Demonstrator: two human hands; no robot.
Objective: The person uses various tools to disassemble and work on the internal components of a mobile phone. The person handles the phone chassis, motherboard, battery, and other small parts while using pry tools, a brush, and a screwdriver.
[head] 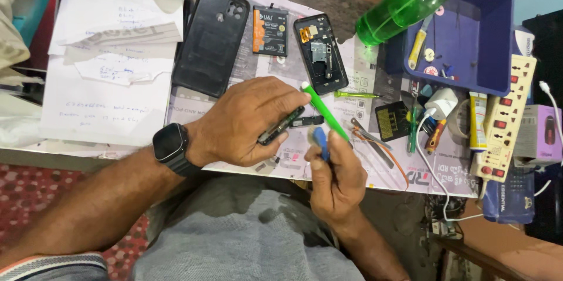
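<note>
Left hand (249, 119) is pinching a small dark phone part (281, 125) over the mat (375, 169). Right hand (335, 178) is gripping a green screwdriver (322, 112) and a blue pick (321, 142), just beside the part.

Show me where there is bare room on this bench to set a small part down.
Bare mat shows between the black back cover and the opened phone, below the battery. Right of the green tool, by the power strip, it is crowded. Papers cover the left.
</note>
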